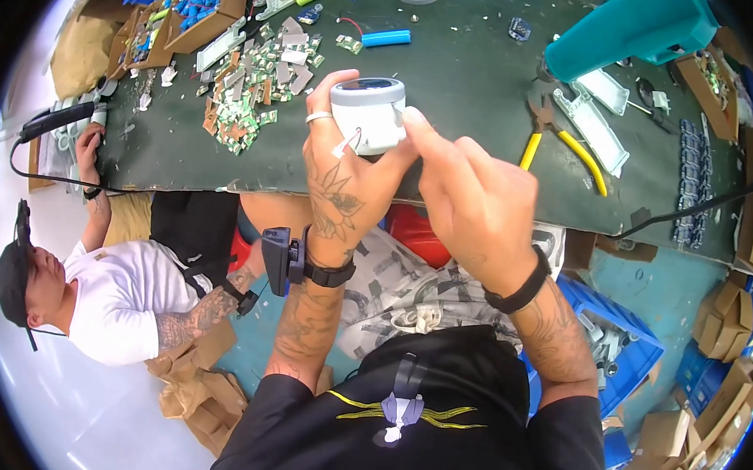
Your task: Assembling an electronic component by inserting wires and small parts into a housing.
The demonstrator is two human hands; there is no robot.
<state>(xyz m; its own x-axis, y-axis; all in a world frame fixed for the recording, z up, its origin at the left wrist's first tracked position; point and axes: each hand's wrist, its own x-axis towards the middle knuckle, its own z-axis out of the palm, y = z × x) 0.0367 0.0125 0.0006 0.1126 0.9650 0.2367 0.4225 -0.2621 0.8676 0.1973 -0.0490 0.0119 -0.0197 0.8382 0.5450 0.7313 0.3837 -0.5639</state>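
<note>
Both forearms are extended away from the body, the left nearly straight and the right angled inward, with a black strap worn at each wrist. The left hand [343, 177] is wrapped around the white device [368, 124], which is gripped between thumb and fingers and held up over the near edge of the table [449, 175]. By the right hand [480, 185], the device's right side is met with an outstretched index fingertip; the other fingers are curled in, and whether anything is pinched cannot be told. A small white plug [344, 149] is hung on a wire at the device's front, and its grey rim is faced upward. Beyond, yellow-handled pliers [542, 116] are laid open to the right, and circuit boards [245, 98] are heaped to the left. Farther off, a blue cell [387, 38] is seen, and a teal bin [626, 35] is tipped over.
</note>
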